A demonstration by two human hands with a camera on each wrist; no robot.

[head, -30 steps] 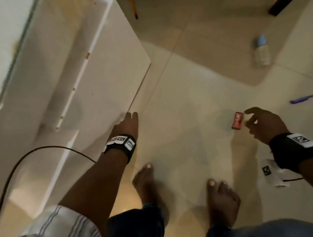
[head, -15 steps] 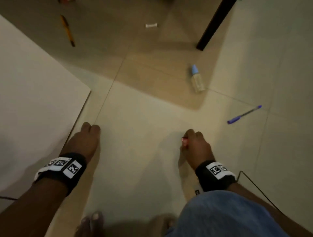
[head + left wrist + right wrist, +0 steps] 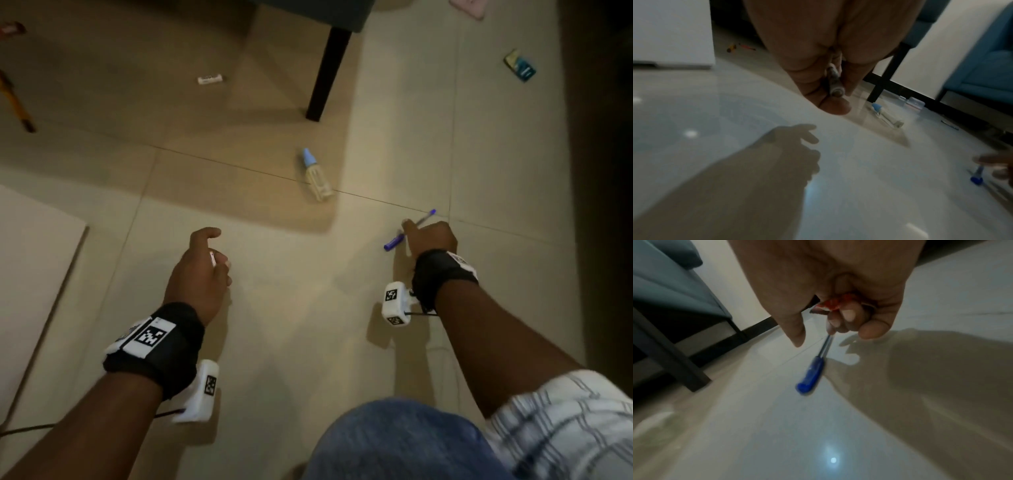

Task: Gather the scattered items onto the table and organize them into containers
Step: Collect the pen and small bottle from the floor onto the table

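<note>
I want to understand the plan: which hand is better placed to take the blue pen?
Probably the right hand: its fingertips are already at the blue pen. The left hand is further away and holds a small item.

No readable text anywhere in my feeds. Wristbands (image 3: 154, 337) and white wrist modules (image 3: 396, 305) carry only black-and-white square marker patterns, no letters. Print on small white item (image 3: 210, 79) far beyond my hands too blurred.
</note>
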